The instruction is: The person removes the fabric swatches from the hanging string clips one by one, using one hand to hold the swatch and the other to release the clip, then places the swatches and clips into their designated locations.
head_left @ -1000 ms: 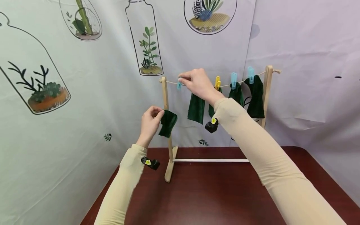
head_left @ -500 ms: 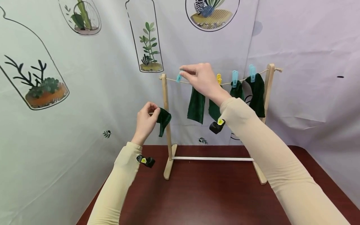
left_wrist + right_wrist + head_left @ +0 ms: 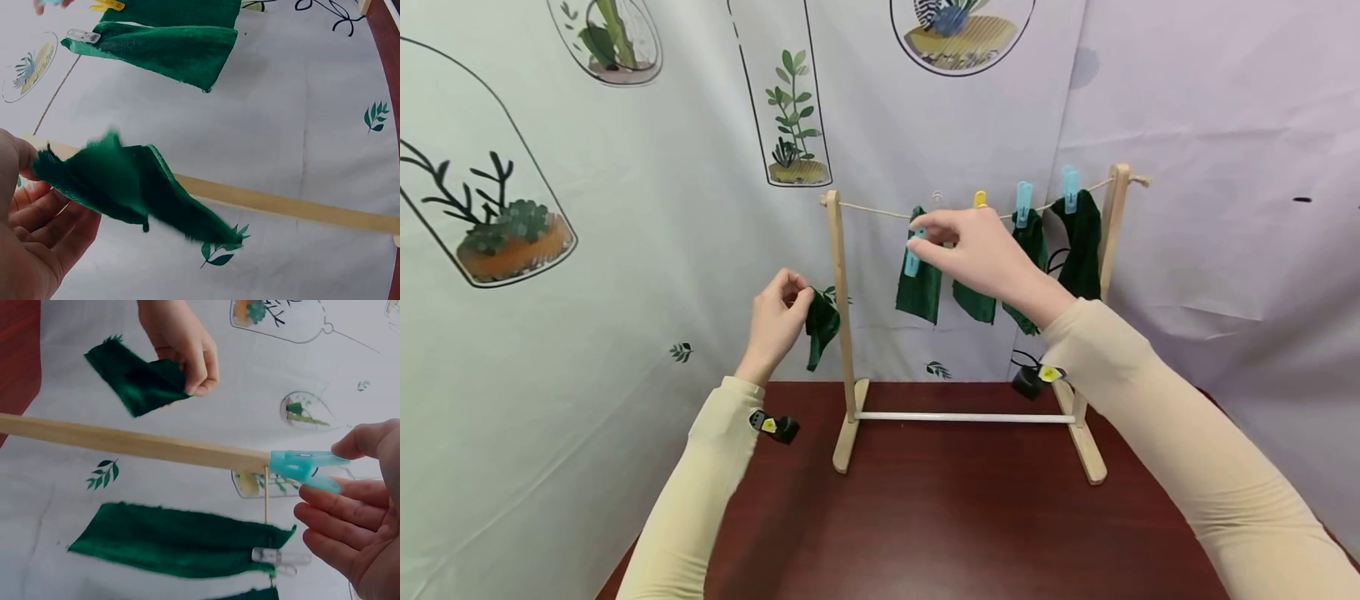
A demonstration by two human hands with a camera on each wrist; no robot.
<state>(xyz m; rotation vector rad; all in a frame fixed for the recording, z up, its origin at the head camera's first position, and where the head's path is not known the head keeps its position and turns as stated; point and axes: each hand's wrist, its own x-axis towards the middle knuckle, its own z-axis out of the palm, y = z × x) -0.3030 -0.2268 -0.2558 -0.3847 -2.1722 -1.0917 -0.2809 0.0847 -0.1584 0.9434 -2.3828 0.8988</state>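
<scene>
My left hand (image 3: 772,323) pinches a dark green velvety cloth (image 3: 822,327) by one corner, left of the wooden rack post. The rest of that cloth hangs loose and folded in the left wrist view. Between thumb and forefinger my right hand (image 3: 988,254) holds a light blue clothespin (image 3: 300,467), off the line and in front of the leftmost hanging cloth (image 3: 917,296). A clear clothespin (image 3: 278,556) fixes that cloth to the string (image 3: 872,210). In the head view my right hand covers part of the neighbouring cloth.
The wooden rack (image 3: 842,308) stands on a dark red table (image 3: 925,517), its feet joined by a white bar (image 3: 966,417). Further right, more green cloths hang from a yellow clothespin (image 3: 980,198) and blue clothespins (image 3: 1023,204). A printed backdrop (image 3: 700,208) hangs behind.
The blue clothespin has come off the left end of the string and moved right and toward me in my right hand. My left hand has drawn the cloth left, away from the post.
</scene>
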